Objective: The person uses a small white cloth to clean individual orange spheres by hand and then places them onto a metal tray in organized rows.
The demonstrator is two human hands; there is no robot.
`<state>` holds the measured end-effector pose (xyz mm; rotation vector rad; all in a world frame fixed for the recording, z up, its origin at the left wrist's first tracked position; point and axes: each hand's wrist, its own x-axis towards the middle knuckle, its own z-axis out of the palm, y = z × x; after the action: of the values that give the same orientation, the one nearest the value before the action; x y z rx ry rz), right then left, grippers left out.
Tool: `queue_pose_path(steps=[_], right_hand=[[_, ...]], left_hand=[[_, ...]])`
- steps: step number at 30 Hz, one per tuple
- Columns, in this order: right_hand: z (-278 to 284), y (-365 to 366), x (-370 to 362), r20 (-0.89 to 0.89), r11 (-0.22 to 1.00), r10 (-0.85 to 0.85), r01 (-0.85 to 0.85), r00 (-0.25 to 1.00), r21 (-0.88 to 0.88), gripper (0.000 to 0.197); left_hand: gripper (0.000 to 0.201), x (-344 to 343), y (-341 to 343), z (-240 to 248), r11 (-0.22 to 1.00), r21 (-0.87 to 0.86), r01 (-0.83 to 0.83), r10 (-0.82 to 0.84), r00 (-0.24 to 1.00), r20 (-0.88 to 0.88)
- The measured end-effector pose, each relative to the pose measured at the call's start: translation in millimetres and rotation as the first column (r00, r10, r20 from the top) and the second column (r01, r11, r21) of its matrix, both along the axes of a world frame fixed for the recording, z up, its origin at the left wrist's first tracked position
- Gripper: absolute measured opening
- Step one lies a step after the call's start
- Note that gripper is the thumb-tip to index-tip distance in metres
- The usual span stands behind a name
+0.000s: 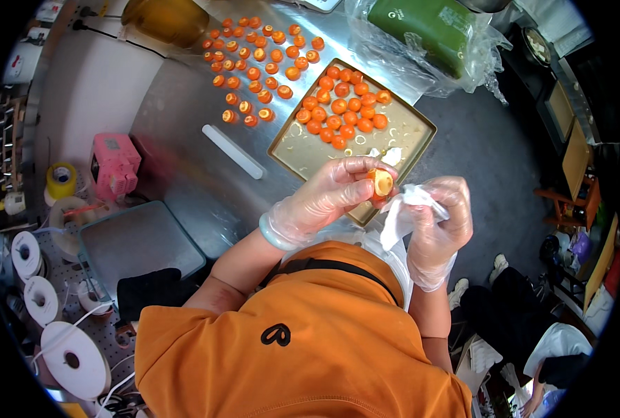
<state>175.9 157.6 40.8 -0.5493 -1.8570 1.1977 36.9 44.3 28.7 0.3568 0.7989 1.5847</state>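
Observation:
My left hand (348, 187), in a clear plastic glove, pinches a small round orange fruit (381, 183) with a pale, cut-looking face turned up. To its right, my gloved right hand (441, 216) is closed on a crumpled white tissue (409, 209). The tissue hangs close beside the fruit; whether they touch I cannot tell. Just beyond both hands lies a gold-coloured baking tray (406, 129), turned at an angle. Many whole-looking orange fruits (339, 106) sit in it, along with pale ring-shaped scraps and a white wad of tissue (391, 156).
Farther left on the metal table (177, 111) stand rows of orange fruits with pale tops (254, 73). A white bar (233, 151) lies left of the tray. Behind are a green plastic-wrapped bundle (421, 31) and an amber container (165, 22). Another person (512, 306) is at lower right.

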Motion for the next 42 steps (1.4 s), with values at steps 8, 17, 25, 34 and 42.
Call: queue_pose_path(steps=[8,17,25,34,42], right_hand=[[-6,-3,-6,0.098,0.909,0.021,-0.059,0.995,0.412,0.031],[-19,-1,-9,0.065,0.941,-0.014,-0.009,0.998,0.338,0.016],[-22,7,5,0.051,0.989,-0.102,0.107,0.993,-0.104,0.018],[-36,-6,17,0.182,0.948,-0.012,0.069,0.983,-0.31,0.012],[-45,-10,19,0.278,0.954,0.033,0.053,0.96,-0.295,0.015]], left_hand=[[0.054,-1,2,2,0.995,-0.081,0.054,-0.055,0.998,-0.019],[0.056,-7,-4,-3,0.985,-0.098,0.142,-0.154,0.98,-0.127],[0.051,-11,-2,-7,0.995,0.054,0.08,-0.085,0.991,0.099],[0.045,-48,-22,-34,0.99,-0.03,-0.14,0.143,0.983,0.114],[0.03,-153,-66,-91,0.746,-0.228,-0.625,0.328,0.644,-0.691]])
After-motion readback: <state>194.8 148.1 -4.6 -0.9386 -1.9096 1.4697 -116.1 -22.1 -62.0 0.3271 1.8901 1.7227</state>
